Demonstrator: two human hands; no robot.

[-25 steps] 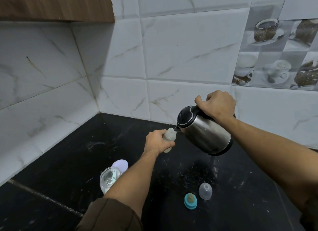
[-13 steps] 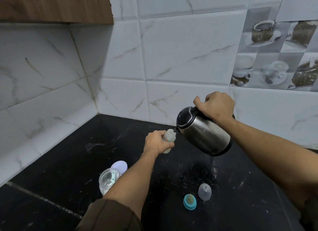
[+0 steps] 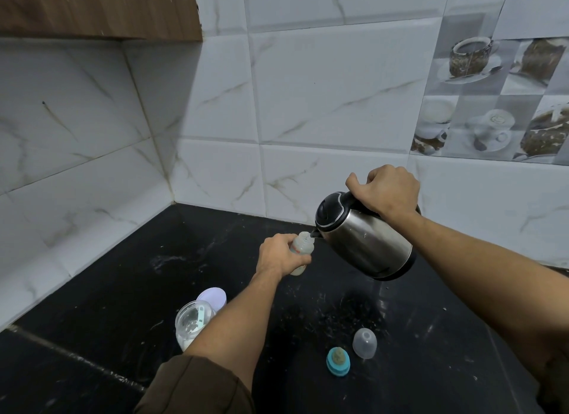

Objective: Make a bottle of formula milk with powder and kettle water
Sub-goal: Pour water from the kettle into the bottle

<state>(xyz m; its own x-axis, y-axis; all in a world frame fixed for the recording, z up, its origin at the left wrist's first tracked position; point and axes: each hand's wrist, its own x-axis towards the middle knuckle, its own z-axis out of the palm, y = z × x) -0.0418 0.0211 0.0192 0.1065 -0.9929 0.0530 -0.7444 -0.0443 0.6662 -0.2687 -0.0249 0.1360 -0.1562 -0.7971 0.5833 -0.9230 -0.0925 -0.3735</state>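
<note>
**Kettle spout at bottle mouth, black counter corner**

Far left, 7 o'clock: open powder jar [image 3: 193, 321], clear, pale green scoop [image 3: 200, 314] inside; its lilac lid [image 3: 213, 296] lies just behind, touching or nearly so. Left hand [image 3: 278, 255], centre of view, wrapped tight around the baby bottle [image 3: 301, 248], held tilted above the countertop [image 3: 123, 290]; bottle mouth open. At 5 o'clock on the counter: teal nipple ring [image 3: 338, 360], clear dome cap [image 3: 364, 342] just beside it. Stainless electric kettle [image 3: 363, 238] tipped leftward, spout at the bottle's mouth. Right hand [image 3: 386, 188], 2 o'clock, clenched on the kettle's black handle. Flow of water: cannot tell.
</note>
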